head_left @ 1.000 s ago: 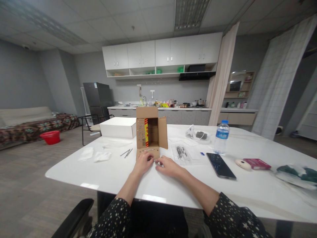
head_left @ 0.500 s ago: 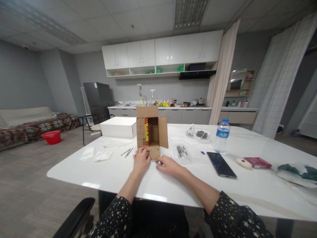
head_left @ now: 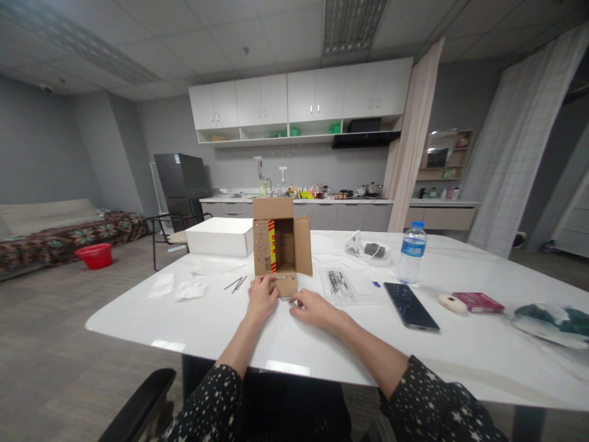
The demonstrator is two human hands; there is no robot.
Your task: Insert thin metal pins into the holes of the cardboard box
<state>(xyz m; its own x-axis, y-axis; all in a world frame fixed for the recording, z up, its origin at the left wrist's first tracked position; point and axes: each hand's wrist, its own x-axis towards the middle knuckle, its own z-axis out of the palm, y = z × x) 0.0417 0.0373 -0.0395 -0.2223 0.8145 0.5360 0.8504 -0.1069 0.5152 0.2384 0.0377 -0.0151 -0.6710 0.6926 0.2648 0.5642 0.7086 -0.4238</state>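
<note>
Cardboard box (head_left: 263, 248) stands open toward the person at the centre of the frame, apparently so its inside stays within reach. Left hand (head_left: 263, 296), palm down and clutching nothing visible, rests on the lowered front flap (head_left: 289, 286), likely to keep it flat. Right hand (head_left: 314, 306), fingers curled, meets thin metal pieces (head_left: 285, 299) at the flap's near edge; whether it grips them cannot be told. Loose rods (head_left: 237, 283) lie left on the surface (head_left: 184, 325), perhaps clear of the hands. Left hand hides part of the flap; the clear case's (head_left: 338, 284) contents are indistinct.
</note>
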